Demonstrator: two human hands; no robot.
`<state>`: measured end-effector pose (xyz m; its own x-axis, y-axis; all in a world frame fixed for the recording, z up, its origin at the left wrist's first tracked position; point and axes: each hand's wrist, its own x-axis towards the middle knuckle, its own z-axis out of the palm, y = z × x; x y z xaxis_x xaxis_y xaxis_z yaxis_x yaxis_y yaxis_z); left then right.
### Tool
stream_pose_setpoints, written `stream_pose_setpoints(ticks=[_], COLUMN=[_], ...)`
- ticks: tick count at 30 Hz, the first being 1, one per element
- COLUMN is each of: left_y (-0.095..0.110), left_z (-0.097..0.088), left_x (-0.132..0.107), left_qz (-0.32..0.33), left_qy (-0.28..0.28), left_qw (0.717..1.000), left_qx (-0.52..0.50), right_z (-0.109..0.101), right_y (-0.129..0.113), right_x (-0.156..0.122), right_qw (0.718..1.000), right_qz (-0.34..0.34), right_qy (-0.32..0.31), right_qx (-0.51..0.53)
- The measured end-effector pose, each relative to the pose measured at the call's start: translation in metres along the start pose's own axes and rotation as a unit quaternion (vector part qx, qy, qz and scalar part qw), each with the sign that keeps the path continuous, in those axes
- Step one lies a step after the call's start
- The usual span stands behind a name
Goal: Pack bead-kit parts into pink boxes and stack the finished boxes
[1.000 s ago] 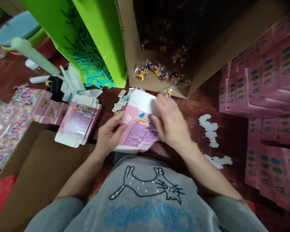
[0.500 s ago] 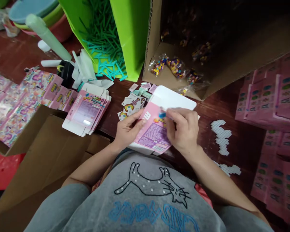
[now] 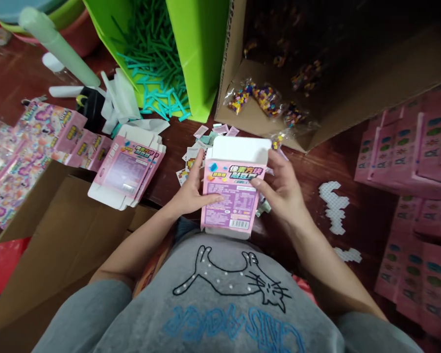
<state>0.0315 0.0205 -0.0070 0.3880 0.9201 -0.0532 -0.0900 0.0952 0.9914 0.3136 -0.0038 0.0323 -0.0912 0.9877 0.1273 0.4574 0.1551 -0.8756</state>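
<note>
Between both hands I hold a pink and purple cardboard box [image 3: 230, 206] with its white end flap [image 3: 238, 149] standing out at the far end. My left hand [image 3: 193, 193] grips its left edge, thumb across the printed face. At the right edge, my right hand [image 3: 281, 189] has its thumb on the face and its fingers behind. Printed cards [image 3: 182, 176] and small sachets [image 3: 215, 133] lie just beyond the box, partly covered by it. A stack of flattened pink boxes [image 3: 127, 169] rests to the left of my left hand.
A green bin [image 3: 198, 63] of teal sticks [image 3: 165, 100] and a carton [image 3: 257, 125] with bags of coloured beads [image 3: 268, 100] stand at the back. White textured pieces [image 3: 334, 206] lie right, near stacked pink boxes [image 3: 407, 142]. An open carton [image 3: 55, 245] is at left.
The box has turned upright and straight before me, and its sides now look opened out. My right hand has moved from the printed face to the right edge.
</note>
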Motion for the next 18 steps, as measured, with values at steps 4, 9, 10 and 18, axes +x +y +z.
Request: stream_pose_setpoints(ticks=[4,9,10,18], left_y=[-0.005,0.01,0.013,0.039], left_z=[-0.009,-0.008,-0.006,0.006], left_x=[-0.003,0.003,0.005,0.018], left_qz=[0.008,0.011,0.016,-0.015], left_qy=[-0.077,0.03,0.058,-0.011], left_qw=[0.997,0.995,0.994,0.997], left_qx=[0.008,0.096,0.092,0.076], right_z=[-0.004,-0.01,-0.01,-0.014], right_y=[0.014,0.007,0.007,-0.011], right_x=[-0.018,-0.021,-0.02,-0.004], right_qw=[0.991,1.0,1.0,0.994], right_qz=[0.049,-0.013,-0.018,0.045], right_qy=[-0.074,-0.024,0.001,-0.031], right_qx=[0.1,0.008,0.014,0.097])
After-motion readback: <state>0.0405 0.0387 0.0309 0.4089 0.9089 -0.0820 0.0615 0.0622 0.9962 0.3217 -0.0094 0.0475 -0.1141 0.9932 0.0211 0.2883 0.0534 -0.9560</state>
